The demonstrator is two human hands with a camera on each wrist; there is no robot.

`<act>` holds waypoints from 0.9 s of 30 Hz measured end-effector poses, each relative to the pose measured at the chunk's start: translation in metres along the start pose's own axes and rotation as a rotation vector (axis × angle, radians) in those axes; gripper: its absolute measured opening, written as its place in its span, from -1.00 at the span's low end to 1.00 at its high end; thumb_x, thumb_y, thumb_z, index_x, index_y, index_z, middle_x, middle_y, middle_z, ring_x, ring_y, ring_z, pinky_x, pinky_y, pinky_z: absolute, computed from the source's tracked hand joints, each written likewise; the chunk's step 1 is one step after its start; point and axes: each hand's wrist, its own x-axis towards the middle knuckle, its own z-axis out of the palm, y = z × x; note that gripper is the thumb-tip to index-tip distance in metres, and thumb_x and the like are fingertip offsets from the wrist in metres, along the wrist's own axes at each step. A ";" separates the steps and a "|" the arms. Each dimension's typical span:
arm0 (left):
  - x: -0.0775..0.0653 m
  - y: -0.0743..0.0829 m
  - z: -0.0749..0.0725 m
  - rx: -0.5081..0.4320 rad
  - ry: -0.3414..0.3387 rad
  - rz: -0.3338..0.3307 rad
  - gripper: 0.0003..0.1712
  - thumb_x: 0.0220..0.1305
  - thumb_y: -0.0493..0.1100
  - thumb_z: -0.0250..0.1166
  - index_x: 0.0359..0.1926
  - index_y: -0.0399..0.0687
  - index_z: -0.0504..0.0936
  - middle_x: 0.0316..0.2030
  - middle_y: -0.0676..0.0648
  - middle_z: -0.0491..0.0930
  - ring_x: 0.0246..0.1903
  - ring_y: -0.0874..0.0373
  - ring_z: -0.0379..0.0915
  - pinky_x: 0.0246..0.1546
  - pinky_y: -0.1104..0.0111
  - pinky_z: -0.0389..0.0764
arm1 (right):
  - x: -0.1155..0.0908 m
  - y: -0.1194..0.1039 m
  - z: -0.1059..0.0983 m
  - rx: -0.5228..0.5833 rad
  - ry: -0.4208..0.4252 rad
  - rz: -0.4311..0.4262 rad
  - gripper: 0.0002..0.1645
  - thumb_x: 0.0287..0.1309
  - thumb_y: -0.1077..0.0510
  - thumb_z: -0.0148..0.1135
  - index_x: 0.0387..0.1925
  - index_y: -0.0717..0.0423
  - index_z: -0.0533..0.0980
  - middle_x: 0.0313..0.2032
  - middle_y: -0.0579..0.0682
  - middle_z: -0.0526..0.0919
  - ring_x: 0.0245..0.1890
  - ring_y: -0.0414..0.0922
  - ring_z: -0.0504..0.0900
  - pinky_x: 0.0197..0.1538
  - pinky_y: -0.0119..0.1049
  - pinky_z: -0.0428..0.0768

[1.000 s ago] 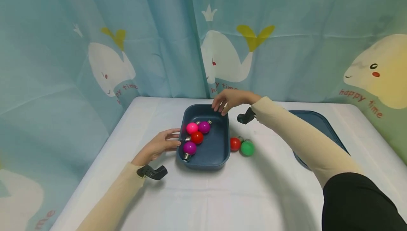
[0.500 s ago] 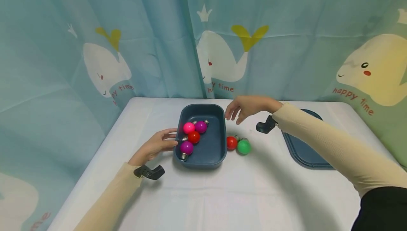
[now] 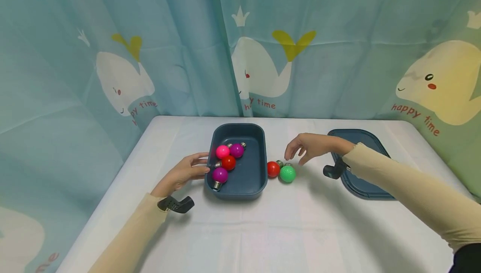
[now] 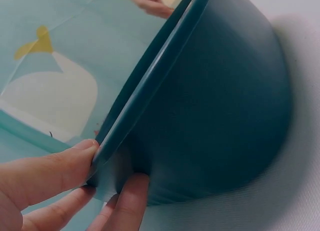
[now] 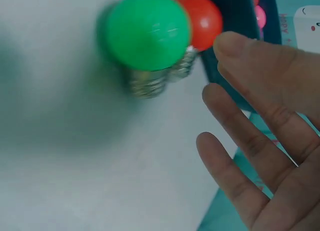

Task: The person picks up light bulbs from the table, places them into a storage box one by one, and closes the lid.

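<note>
A dark blue rectangular bin (image 3: 248, 181) stands on the white table. Inside, toward its left, lie a pink bulb (image 3: 222, 152), a red bulb (image 3: 228, 163) and two purple bulbs (image 3: 220, 175), all round with screw bases. My left hand (image 3: 182, 173) touches the bin's left side, thumb at the rim and fingers (image 4: 131, 201) against the outer wall. Outside the bin, along its right wall, sit another red bulb (image 3: 273, 169) and a green bulb (image 3: 287, 173). Just above and right of these hovers my right hand (image 3: 310, 145), fingers loosely spread and holding nothing.
A dark blue lid (image 3: 362, 183) lies flat on the table (image 3: 240, 239) at the right, partly under my right forearm. A blue curtain (image 3: 180, 47) printed with whales hangs behind and to the left of the table.
My right hand has moved from the bin's far right rim, rightward and down toward the red and green bulbs outside. The left hand keeps its place on the bin.
</note>
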 end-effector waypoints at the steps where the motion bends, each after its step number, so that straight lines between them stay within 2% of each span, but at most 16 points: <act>1: 0.000 0.000 0.000 0.000 0.002 -0.001 -0.26 0.25 -0.31 0.16 0.40 -0.25 0.07 0.33 -0.39 0.16 0.24 -0.26 0.27 0.16 0.05 0.47 | -0.001 0.004 0.002 0.002 0.006 0.002 -0.57 -0.04 0.39 0.34 -0.04 0.20 0.56 0.00 0.19 0.63 0.06 0.14 0.57 0.12 0.07 0.55; 12: 0.001 -0.001 -0.001 -0.008 -0.002 0.004 -0.25 0.24 -0.31 0.17 0.40 -0.25 0.08 0.33 -0.40 0.16 0.24 -0.27 0.28 0.15 0.05 0.48 | 0.005 0.033 0.017 0.008 0.074 -0.075 -0.54 -0.07 0.47 0.28 -0.08 0.12 0.60 -0.04 0.08 0.67 0.05 0.07 0.59 0.09 0.02 0.59; 17: 0.000 -0.001 -0.001 -0.016 -0.007 0.010 -0.25 0.23 -0.32 0.17 0.40 -0.27 0.08 0.32 -0.41 0.16 0.23 -0.27 0.29 0.14 0.05 0.49 | 0.011 0.038 0.023 0.019 0.085 -0.094 -0.53 -0.10 0.50 0.23 -0.11 0.10 0.62 -0.07 0.06 0.68 0.03 0.04 0.60 0.09 0.02 0.58; 27: 0.000 -0.001 0.000 -0.002 0.004 0.007 -0.25 0.22 -0.30 0.18 0.39 -0.25 0.10 0.32 -0.40 0.18 0.23 -0.27 0.29 0.14 0.04 0.49 | 0.014 0.046 0.036 0.012 0.140 -0.103 -0.57 -0.08 0.47 0.27 -0.15 0.06 0.65 -0.10 0.02 0.70 -0.04 -0.05 0.63 0.07 -0.07 0.61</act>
